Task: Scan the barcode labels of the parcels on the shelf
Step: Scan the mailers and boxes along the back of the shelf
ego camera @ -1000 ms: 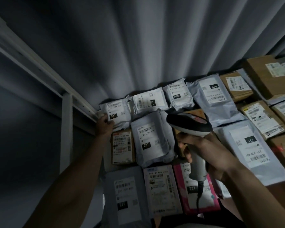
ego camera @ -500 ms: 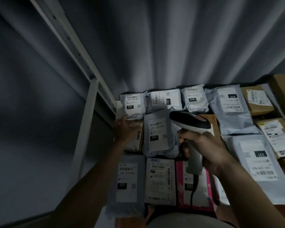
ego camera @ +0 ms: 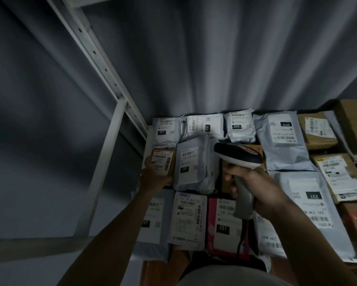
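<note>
The left hand [ego camera: 156, 176] grips a small brown parcel [ego camera: 163, 162] at the shelf's [ego camera: 147, 139] left edge, fingers curled round it (label facing up); the right hand [ego camera: 256, 183] clasps the scanner [ego camera: 238, 156] by its handle, head over the grey mailers [ego camera: 194, 164].

Scanner [ego camera: 238, 156] right of small box [ego camera: 163, 162]

One scanner [ego camera: 238, 156] in play. Roughly nine grey and white mailer bags [ego camera: 195, 164] on the shelf, one pink bag [ego camera: 212, 226], and about six brown cardboard boxes [ego camera: 318, 131], mostly right side.
</note>
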